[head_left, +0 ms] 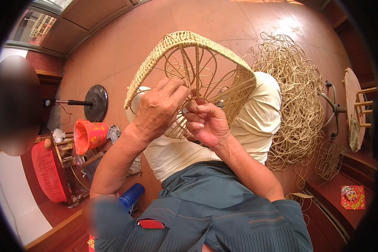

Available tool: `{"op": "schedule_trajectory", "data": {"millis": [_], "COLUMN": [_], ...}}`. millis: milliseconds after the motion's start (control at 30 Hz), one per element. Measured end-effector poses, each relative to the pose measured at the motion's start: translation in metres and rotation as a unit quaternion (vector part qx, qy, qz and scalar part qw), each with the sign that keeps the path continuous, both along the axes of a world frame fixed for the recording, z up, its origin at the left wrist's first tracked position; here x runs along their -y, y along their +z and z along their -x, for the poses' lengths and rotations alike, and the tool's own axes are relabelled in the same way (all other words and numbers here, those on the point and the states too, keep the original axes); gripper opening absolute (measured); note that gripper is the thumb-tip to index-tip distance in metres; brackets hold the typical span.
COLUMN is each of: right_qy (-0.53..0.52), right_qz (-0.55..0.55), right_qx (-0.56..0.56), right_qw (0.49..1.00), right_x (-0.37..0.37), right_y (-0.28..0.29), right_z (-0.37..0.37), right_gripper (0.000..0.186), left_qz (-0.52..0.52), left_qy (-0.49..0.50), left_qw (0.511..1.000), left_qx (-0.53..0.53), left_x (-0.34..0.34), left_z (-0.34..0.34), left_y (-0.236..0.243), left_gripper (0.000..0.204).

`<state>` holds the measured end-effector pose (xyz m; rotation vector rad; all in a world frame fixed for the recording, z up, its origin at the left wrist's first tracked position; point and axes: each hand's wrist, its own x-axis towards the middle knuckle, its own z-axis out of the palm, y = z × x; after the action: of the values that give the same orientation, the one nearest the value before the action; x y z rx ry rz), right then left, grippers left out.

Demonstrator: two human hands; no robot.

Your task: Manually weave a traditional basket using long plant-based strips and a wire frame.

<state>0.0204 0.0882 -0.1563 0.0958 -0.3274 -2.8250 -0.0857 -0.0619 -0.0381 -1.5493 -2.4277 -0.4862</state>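
If tension turns uneven, shape could suffer

Where thin strands (197, 63) gather inside the woven basket (193, 38) at your knees (262, 90), your left hand (165, 101) and right hand (209, 124) are both clamped on them. Should either pinch loosen, the strands might spread; uneven pulling could drag the woven basket askew. Loops from the cord heap (292, 101), right of the woven basket, might snag. To the woven basket's left are a red bucket (97, 132) and, farther out, a red plastic basket (49, 172); their contents can't be made out.

You wear a dark blue-grey short-sleeved cloth shirt (197, 180) with thin brown stripes (266, 219) and loose cream cloth trousers (256, 122).
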Motion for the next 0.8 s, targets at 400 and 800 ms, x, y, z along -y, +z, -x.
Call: {"op": "schedule_trajectory", "data": {"millis": [400, 800], "right_qy": [0.018, 0.035], "right_qz": [0.023, -0.266], "right_qx": [-0.02, -0.026], "right_qw": [0.999, 0.963], "right_x": [-0.002, -0.006], "right_y": [-0.007, 0.005], "right_z": [0.002, 0.003], "right_gripper": [0.03, 0.041], "left_qz": [0.073, 0.078], "left_qy": [0.005, 0.019], "left_qw": [0.997, 0.992], "left_qx": [-0.01, 0.096], "left_x": [-0.007, -0.006], "left_z": [-0.002, 0.0], "left_y": [0.005, 0.003], "left_gripper": [0.02, 0.009]}}
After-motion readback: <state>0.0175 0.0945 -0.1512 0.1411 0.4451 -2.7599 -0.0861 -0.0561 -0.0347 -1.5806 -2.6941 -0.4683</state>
